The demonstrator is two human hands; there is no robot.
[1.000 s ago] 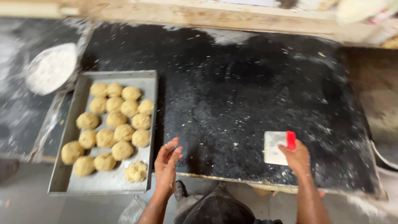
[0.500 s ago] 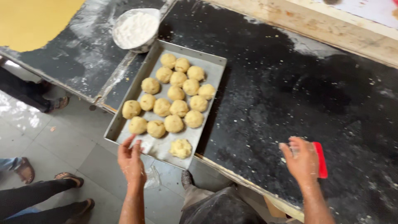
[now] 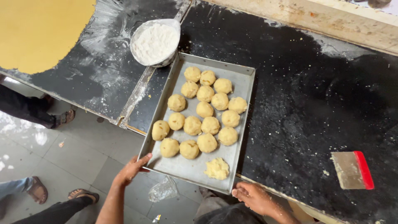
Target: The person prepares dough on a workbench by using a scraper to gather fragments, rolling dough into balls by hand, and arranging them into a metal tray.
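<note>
The left hand [image 3: 132,169] grips the near left corner of the tray [image 3: 244,89]; its fingers curl under the rim with the thumb on top, clamped on the metal edge. The right hand [image 3: 253,196] sits at the near right corner of the tray, just below the rim; its fingers are bent and close together, touching or almost touching the edge, and whether they grip it cannot be told.

The tray is a shallow grey metal rectangle lying tilted across the black counter [image 3: 315,112], its near end hanging out past the counter edge over the tiled floor [image 3: 78,153]; inside lie rows of round pale dough balls [image 3: 206,108], packed toward the far and middle part; a rougher, flattened lump [image 3: 217,168] lies alone near the front rim.

Just beyond the far left corner of the tray stands a bowl of flour [image 3: 155,41], touching or nearly touching the rim; white dust is smeared over the counter around it; a yellow sheet [image 3: 37,31] covers the far left corner of the worktop.

Well to the right of the tray, on the counter, lies a scraper [image 3: 351,169] with a metal blade and red handle, apart from both hands.

On the floor at left are sandalled feet [image 3: 38,190] of other people.
</note>
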